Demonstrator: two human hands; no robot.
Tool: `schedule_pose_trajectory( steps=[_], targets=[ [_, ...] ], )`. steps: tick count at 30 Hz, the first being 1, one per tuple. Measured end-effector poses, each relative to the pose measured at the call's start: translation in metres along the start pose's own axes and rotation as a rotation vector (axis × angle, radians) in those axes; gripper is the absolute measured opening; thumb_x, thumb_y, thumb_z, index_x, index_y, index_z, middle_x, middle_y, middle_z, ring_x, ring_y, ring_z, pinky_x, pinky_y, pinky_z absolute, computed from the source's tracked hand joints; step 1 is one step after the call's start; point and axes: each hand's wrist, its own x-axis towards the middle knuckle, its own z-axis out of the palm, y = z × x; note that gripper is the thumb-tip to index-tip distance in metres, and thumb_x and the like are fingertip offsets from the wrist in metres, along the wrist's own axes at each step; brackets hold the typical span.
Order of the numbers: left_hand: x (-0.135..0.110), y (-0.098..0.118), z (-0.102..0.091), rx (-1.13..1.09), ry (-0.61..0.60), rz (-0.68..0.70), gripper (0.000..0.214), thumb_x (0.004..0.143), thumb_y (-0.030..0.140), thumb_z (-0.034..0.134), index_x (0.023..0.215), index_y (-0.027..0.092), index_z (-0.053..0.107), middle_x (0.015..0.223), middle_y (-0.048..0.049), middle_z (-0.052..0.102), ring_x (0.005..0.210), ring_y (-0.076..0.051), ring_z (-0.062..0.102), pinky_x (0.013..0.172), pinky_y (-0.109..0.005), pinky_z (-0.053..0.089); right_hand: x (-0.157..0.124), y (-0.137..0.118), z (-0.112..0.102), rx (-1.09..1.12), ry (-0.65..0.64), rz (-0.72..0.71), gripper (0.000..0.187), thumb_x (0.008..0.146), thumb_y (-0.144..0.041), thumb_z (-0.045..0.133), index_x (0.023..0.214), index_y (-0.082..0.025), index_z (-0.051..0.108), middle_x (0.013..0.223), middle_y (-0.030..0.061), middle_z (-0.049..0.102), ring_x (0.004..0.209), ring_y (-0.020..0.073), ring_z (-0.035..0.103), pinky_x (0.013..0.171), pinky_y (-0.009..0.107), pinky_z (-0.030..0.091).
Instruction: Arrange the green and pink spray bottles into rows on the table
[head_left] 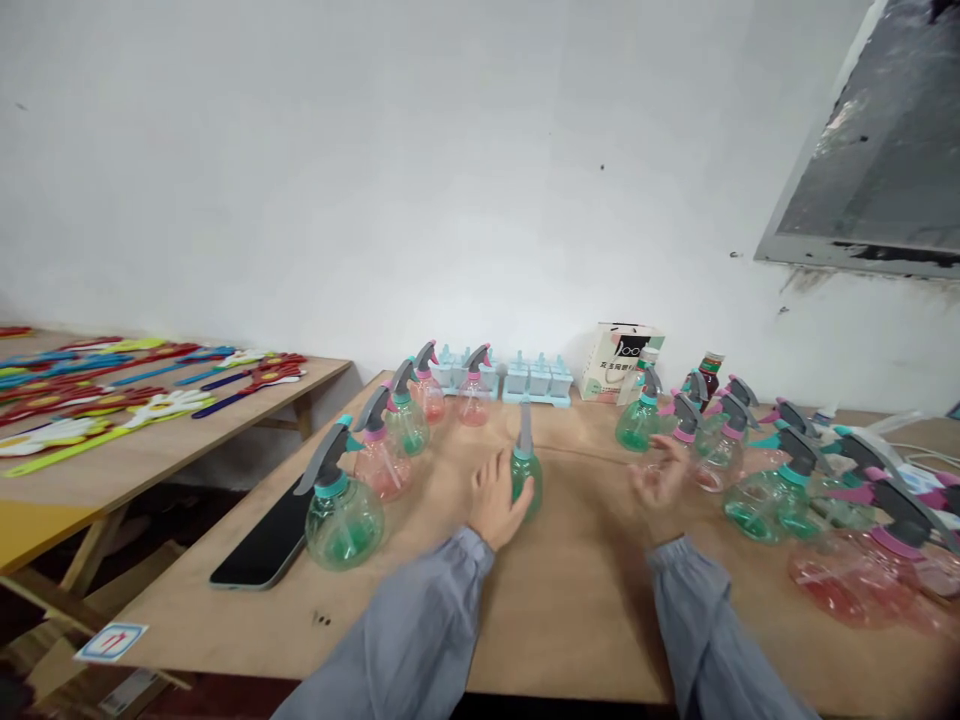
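Observation:
My left hand [499, 502] is closed around the lower body of a green spray bottle [528, 472], which stands upright mid-table with its grey trigger head on top. Over to the right, my right hand [661, 482] is slightly blurred, its fingers apart and bent. It is nearest to a pink-collared spray bottle [685, 418], partly hidden behind it; whether they touch I cannot tell. Green and pink spray bottles stand in a loose row on the left, among them a green one [345, 525] at the front. Several more crowd the right side, including a pink one [851, 575].
A black phone [262, 535] lies at the table's left. Against the wall are light-blue popsicle moulds [537, 380], a printed carton [611, 362] and a dark sauce bottle [709, 372]. Another table [67, 480] on the left carries colourful hand-shaped items [176, 403].

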Motion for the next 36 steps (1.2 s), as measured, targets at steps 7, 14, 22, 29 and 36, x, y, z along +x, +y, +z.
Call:
schedule_pose_trajectory(
  steps=[7, 14, 22, 29, 36],
  targets=[
    [-0.02, 0.019, 0.015, -0.206, 0.059, 0.353, 0.069, 0.101, 0.037, 0.04, 0.166, 0.014, 0.033, 0.159, -0.0211, 0.054, 0.146, -0.033, 0.051, 0.124, -0.055, 0.032, -0.014, -0.074, 0.055, 0.387, -0.315, 0.126, 0.075, 0.087, -0.06, 0.076, 0.147, -0.028, 0.045, 0.143, 0.0154, 0.064, 0.131, 0.0326, 0.065, 0.113, 0.057, 0.052],
    [0.097, 0.005, -0.024, -0.13, 0.142, -0.248, 0.057, 0.102, 0.028, 0.042, 0.159, 0.025, 0.047, 0.177, -0.0158, 0.026, 0.165, -0.033, 0.027, 0.132, -0.06, 0.023, -0.012, -0.079, 0.049, 0.42, -0.361, 0.177, 0.065, 0.089, -0.051, 0.072, 0.146, -0.027, 0.052, 0.138, 0.0125, 0.067, 0.122, 0.0286, 0.067, 0.107, 0.049, 0.055],
    [0.173, -0.025, -0.021, 0.03, -0.015, -0.353, 0.058, 0.098, 0.034, 0.057, 0.155, 0.029, 0.056, 0.178, -0.0141, 0.03, 0.164, -0.049, 0.022, 0.126, -0.074, 0.024, -0.003, -0.061, 0.026, 0.456, -0.465, 0.131, 0.051, 0.084, -0.049, 0.072, 0.13, -0.027, 0.072, 0.125, 0.0098, 0.073, 0.113, 0.0288, 0.068, 0.102, 0.045, 0.056],
    [0.141, -0.017, -0.024, 0.236, -0.043, -0.224, 0.048, 0.099, 0.027, 0.059, 0.146, 0.024, 0.065, 0.162, -0.0219, 0.047, 0.152, -0.043, 0.043, 0.122, -0.063, 0.036, -0.012, -0.056, 0.025, 0.576, -0.448, 0.279, 0.043, 0.086, -0.045, 0.066, 0.125, -0.032, 0.076, 0.124, 0.0063, 0.078, 0.12, 0.0272, 0.07, 0.111, 0.044, 0.053],
    [0.034, -0.001, -0.042, 0.407, -0.068, -0.019, 0.046, 0.1, 0.041, 0.064, 0.146, 0.032, 0.066, 0.144, -0.0207, 0.058, 0.125, -0.039, 0.059, 0.105, -0.055, 0.05, -0.007, -0.067, 0.033, 0.686, -0.319, 0.5, 0.048, 0.075, -0.046, 0.068, 0.119, -0.03, 0.079, 0.106, 0.0056, 0.082, 0.117, 0.0295, 0.073, 0.112, 0.047, 0.054]
  ],
)
